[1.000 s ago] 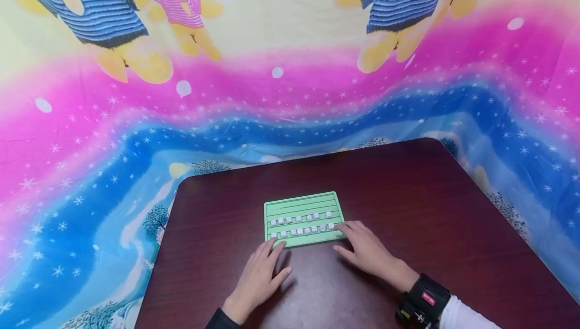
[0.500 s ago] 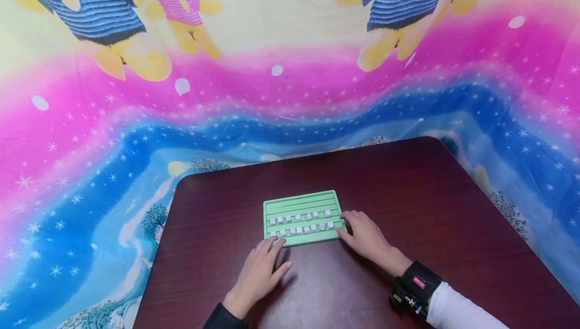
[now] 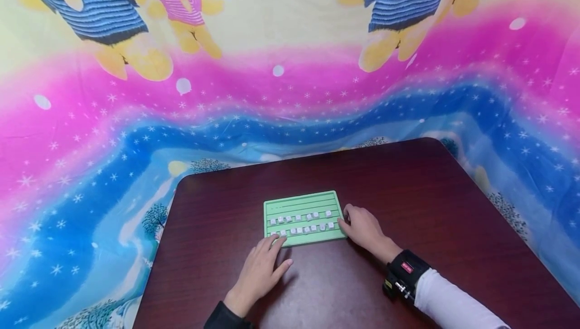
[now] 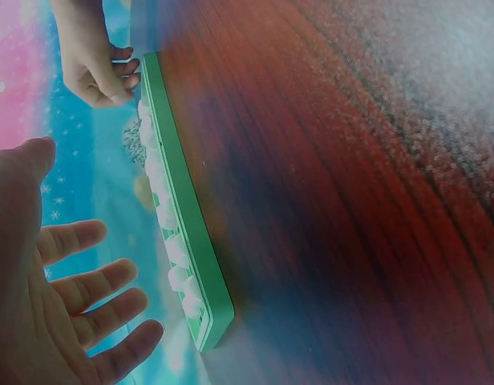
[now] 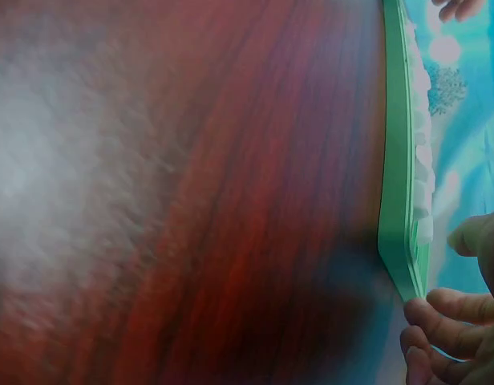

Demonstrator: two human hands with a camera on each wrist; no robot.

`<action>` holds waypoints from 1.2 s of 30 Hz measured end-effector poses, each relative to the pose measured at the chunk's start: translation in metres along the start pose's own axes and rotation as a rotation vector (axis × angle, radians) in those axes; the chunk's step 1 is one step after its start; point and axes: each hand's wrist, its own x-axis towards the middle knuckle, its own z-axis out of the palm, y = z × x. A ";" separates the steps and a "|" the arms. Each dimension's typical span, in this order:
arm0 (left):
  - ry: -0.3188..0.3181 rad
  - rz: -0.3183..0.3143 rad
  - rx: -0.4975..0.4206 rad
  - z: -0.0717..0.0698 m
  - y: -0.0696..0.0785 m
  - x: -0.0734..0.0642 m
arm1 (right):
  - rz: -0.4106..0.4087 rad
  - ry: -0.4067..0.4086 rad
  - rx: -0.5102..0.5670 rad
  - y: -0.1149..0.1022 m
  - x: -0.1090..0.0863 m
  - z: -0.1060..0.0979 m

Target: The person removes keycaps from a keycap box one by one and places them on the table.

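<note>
A light green rectangular board (image 3: 299,241) with grooves lies on the dark wood table. Two rows of small white cubes (image 3: 313,228) with faint marks stand in its front and middle grooves. At the board's front left corner my left hand (image 3: 258,273) has its fingers loosely extended; in the left wrist view a gap shows between its fingertips (image 4: 147,333) and the cubes. My right hand (image 3: 364,228) is at the board's right end, fingers bent beside the edge. In the right wrist view its fingertips (image 5: 415,311) are right at the corner, while its thumb stays raised above the board.
The dark red-brown table (image 3: 435,203) extends around the board, with rounded far corners. Behind it hangs a patterned cloth (image 3: 290,92) with bears and snowflakes. A black wrist strap with a device (image 3: 405,273) sits on the right forearm.
My right hand has shifted from the front right cubes out to the board's right edge, and its fingers have bent more. The left hand, board and cubes look nearly unchanged.
</note>
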 end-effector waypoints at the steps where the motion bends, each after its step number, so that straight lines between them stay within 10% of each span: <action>1: 0.001 -0.001 -0.001 0.000 0.000 0.000 | 0.009 -0.009 -0.005 0.001 0.002 0.000; 36: 0.042 -0.007 0.023 -0.002 -0.002 0.005 | 0.125 -0.137 -0.044 -0.001 0.025 0.009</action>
